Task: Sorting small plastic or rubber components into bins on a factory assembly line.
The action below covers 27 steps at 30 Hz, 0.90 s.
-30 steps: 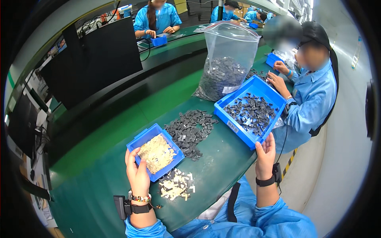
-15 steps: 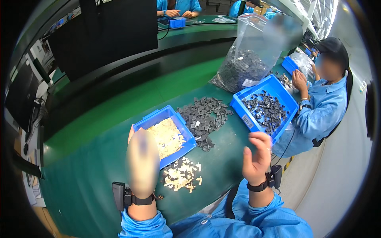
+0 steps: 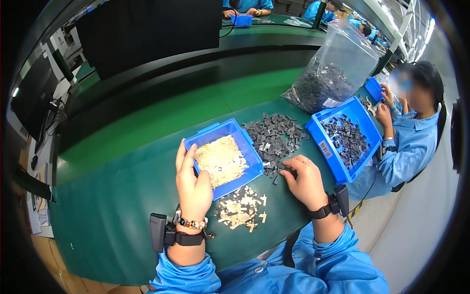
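Sorting parts: our left hand (image 3: 193,183) rests open-fingered against the tan bin (image 3: 223,159), right hand (image 3: 306,181) curls into the grey pile (image 3: 274,139), grip unclear, so next comes picking one piece.

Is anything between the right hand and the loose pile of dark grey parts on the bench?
Nothing visible: the right hand rests with its fingertips already at the near edge of the dark grey parts pile, beside the blue bin of tan pieces.

The tabletop (image 3: 122,206) is dark green. The small bin (image 3: 215,133) is bright blue and holds pale tan pieces (image 3: 221,159). More tan pieces (image 3: 240,208) lie in a heap. The loose parts (image 3: 274,139) are dark grey. The bigger bin (image 3: 327,147) is blue too. The sleeves (image 3: 342,259) are light blue.
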Each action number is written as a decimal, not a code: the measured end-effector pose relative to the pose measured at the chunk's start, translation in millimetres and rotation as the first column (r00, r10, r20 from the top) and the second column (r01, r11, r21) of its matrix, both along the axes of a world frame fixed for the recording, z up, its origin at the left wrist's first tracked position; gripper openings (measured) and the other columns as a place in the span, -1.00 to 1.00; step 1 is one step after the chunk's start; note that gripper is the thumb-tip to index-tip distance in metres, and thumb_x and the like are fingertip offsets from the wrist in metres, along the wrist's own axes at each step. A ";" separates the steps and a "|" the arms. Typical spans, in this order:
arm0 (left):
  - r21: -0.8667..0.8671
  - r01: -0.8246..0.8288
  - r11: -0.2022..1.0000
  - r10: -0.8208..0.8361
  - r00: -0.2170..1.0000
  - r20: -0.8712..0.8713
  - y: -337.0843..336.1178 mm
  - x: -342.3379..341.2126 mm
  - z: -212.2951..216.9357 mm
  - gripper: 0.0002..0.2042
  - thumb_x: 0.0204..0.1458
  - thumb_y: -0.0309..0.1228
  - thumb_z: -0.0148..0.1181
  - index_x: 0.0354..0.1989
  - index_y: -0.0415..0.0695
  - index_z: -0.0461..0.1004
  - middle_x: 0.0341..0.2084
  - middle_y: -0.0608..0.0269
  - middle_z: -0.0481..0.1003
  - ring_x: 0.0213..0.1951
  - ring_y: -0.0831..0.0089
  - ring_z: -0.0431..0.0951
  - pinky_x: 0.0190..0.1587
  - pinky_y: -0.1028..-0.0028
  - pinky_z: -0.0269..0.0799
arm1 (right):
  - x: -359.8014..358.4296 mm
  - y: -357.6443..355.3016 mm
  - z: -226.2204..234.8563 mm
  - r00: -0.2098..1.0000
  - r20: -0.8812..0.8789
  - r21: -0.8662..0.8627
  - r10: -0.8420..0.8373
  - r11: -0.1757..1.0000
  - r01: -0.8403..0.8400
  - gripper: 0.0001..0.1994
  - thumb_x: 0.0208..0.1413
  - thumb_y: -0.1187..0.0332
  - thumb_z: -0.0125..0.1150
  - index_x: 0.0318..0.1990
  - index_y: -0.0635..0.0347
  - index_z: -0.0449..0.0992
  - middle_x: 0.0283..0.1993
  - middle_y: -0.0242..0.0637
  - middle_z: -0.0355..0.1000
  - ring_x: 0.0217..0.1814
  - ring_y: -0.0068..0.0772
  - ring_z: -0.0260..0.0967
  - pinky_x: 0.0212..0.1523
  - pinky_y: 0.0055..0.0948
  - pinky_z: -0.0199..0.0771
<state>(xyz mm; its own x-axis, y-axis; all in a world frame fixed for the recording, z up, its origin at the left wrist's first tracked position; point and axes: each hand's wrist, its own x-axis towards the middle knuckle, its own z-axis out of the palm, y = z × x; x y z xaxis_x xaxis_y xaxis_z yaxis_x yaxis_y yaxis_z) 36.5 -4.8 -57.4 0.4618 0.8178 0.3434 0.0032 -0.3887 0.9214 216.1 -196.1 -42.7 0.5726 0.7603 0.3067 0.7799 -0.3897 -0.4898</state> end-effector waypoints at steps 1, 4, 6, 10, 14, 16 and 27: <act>-0.001 -0.006 1.000 0.006 1.000 -0.003 0.3 -0.1 -0.2 -0.43 -0.12 -0.72 -0.10 0.20 -0.40 0.31 0.37 -0.11 0.09 0.34 0.12 0.21 0.33 0.33 0.13 | -0.1 1.5 1.2 0.999 0.038 0.025 -0.019 1.000 0.018 -0.83 -0.07 0.48 0.34 -0.26 0.26 0.60 -0.33 -0.16 0.49 -0.22 -0.05 0.46 -0.19 -0.22 0.46; 0.021 -0.018 1.000 0.018 1.000 -0.001 1.3 -0.9 0.2 -0.45 -0.13 -0.72 -0.09 0.17 -0.42 0.32 0.35 -0.13 0.12 0.32 0.10 0.24 0.31 0.34 0.15 | -5.6 2.8 5.7 0.999 0.044 0.031 -0.009 1.000 0.007 -0.69 -0.08 0.44 0.37 -0.12 0.27 0.53 -0.11 -0.08 0.43 -0.03 0.01 0.37 -0.06 -0.16 0.40; 0.013 -0.037 0.999 0.037 0.999 0.008 3.8 -0.3 -1.7 -0.46 -0.13 -0.73 -0.10 0.16 -0.42 0.34 0.34 -0.13 0.13 0.31 0.11 0.25 0.31 0.34 0.15 | -7.1 2.8 6.6 0.991 0.116 -0.002 0.070 0.998 -0.070 -0.46 -0.07 0.27 0.42 0.09 0.24 0.42 0.23 0.09 0.18 0.27 0.20 0.12 0.20 0.04 0.22; -0.117 -0.090 0.989 0.101 0.991 0.088 10.0 -0.4 -2.8 -0.47 -0.13 -0.76 -0.15 0.13 -0.44 0.37 0.34 -0.11 0.14 0.31 0.16 0.25 0.32 0.35 0.14 | -2.1 18.0 0.4 0.927 0.252 -0.207 0.276 0.952 -0.227 -0.34 -0.01 0.06 0.37 0.22 0.13 0.36 0.41 0.12 -0.04 0.46 0.29 -0.15 0.36 0.22 -0.02; -0.247 -0.120 0.962 0.159 0.977 0.143 13.7 -2.6 -0.6 -0.47 -0.13 -0.79 -0.20 0.12 -0.48 0.37 0.35 -0.07 0.14 0.32 0.20 0.24 0.31 0.38 0.16 | 16.3 31.6 -12.2 0.917 0.258 -0.210 0.304 0.944 -0.254 -0.42 0.01 0.10 0.36 0.22 -0.02 0.39 0.43 0.01 -0.01 0.47 0.27 -0.16 0.37 0.23 -0.03; -0.252 -0.114 0.961 0.155 0.977 0.146 12.8 -1.8 1.6 -0.47 -0.12 -0.79 -0.20 0.12 -0.48 0.37 0.35 -0.07 0.14 0.32 0.20 0.24 0.31 0.37 0.15 | 27.1 36.0 -16.9 0.918 0.273 -0.173 0.289 0.953 -0.249 -0.42 0.01 0.09 0.36 0.21 -0.02 0.40 0.43 0.01 0.00 0.47 0.25 -0.15 0.37 0.23 -0.04; -0.292 -0.077 0.953 0.120 0.984 0.131 10.3 -1.6 8.9 -0.43 -0.13 -0.74 -0.23 0.17 -0.48 0.33 0.37 -0.05 0.11 0.36 0.24 0.18 0.33 0.40 0.12 | 25.1 30.9 -9.4 0.893 0.352 -0.026 0.282 0.956 -0.291 -0.49 -0.06 0.10 0.40 0.05 0.05 0.48 0.33 -0.06 0.16 0.41 0.11 0.01 0.35 0.15 0.04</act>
<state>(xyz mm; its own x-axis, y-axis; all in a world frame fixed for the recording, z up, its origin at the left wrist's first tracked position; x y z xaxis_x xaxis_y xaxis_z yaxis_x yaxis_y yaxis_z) 34.9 5.4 -48.5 0.3361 0.9303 0.1471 -0.1144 -0.1147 0.9868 241.2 -165.3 -52.2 0.1843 0.8641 0.4684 0.9781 -0.1145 -0.1738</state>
